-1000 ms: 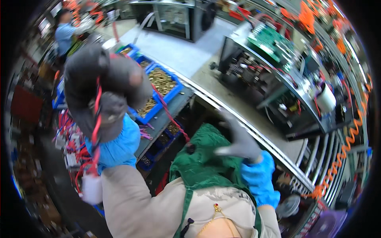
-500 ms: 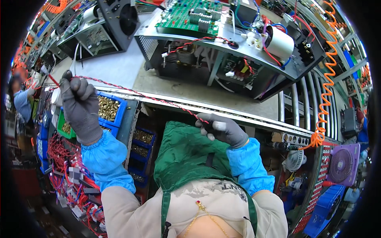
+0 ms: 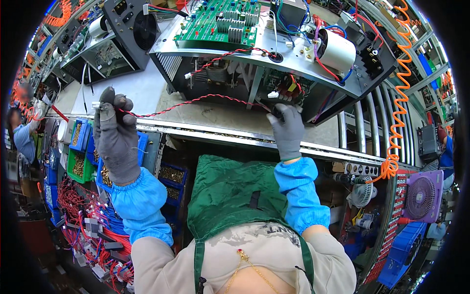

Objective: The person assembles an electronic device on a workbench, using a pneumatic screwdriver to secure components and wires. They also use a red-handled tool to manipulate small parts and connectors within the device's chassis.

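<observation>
A twisted red-and-black wire [image 3: 196, 99] runs slack between my two grey-gloved hands. My left hand [image 3: 116, 142] is closed on one end, with a small white connector [image 3: 96, 105] showing by its fingertips. At the front of the metal chassis [image 3: 166, 45], my right hand [image 3: 287, 130] pinches the wire's other end; its tip is hidden by the fingers. Inside the opening above that hand, a white plug [image 3: 273, 95] and a small circuit board with a yellow part show. A second red-and-black wire [image 3: 220, 59] hangs across the chassis front from a black-ringed hole.
On the chassis lie a green circuit board [image 3: 205, 24] and a white cylinder [image 3: 338, 51]. Another chassis with a black fan [image 3: 145, 30] stands left. Screw bins [image 3: 78, 164] and wire bundles [image 3: 98, 220] are at left. Rollers [image 3: 374, 122] and an orange coiled hose [image 3: 404, 98] are right.
My right hand has moved up and away from my body to the chassis opening, carrying its wire end. My left hand has shifted slightly right and nearer; the wire now sags in a curve.
</observation>
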Demonstrator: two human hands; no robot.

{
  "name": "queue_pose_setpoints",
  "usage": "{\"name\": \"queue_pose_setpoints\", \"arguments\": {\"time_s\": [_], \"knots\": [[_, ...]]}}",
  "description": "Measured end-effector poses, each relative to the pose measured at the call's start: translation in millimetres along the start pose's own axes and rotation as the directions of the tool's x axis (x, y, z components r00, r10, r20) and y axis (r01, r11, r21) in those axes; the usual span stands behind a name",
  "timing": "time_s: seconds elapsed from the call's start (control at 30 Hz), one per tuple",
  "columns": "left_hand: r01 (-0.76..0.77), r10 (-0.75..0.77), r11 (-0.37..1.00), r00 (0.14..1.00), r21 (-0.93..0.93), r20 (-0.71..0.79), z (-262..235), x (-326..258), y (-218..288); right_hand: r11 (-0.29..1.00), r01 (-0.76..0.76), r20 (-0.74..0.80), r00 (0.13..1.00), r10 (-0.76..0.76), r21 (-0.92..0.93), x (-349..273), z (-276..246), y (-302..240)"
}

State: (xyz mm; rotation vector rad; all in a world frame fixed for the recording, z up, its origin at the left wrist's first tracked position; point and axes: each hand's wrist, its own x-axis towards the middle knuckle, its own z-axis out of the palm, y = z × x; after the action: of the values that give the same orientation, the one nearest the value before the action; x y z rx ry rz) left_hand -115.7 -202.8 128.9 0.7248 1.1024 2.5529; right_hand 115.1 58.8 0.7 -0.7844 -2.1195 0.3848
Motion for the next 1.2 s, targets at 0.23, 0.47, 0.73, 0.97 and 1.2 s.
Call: {"name": "queue_pose_setpoints", "arguments": {"time_s": [0.23,0.47,0.73,0.97,1.2], "knots": [[0.004,-0.005,1.000,0.999,0.014,0.044,0,-2,1,0.982,-0.061,-0.016,0.998,0.059,-0.176,9,18,4],[-0.046,0.038,0.996,0.994,0.081,0.101,9,-5,2,0.965,-0.124,0.058,0.988,0.141,-0.231,14,17,-4],[-0.020,0.002,0.981,0.996,0.193,0.095,23,-9,-2,0.984,-0.103,0.220,0.966,0.134,-0.147,3,15,5],[0.129,-0.294,0.874,0.908,0.468,0.298,63,-13,-57,0.931,0.261,0.166,0.937,-0.308,0.255,51,-84,-51],[0.438,-0.577,0.765,0.791,0.472,0.201,154,-14,-181,0.768,0.595,0.359,0.789,-0.499,-0.239,153,-79,-62]]}}
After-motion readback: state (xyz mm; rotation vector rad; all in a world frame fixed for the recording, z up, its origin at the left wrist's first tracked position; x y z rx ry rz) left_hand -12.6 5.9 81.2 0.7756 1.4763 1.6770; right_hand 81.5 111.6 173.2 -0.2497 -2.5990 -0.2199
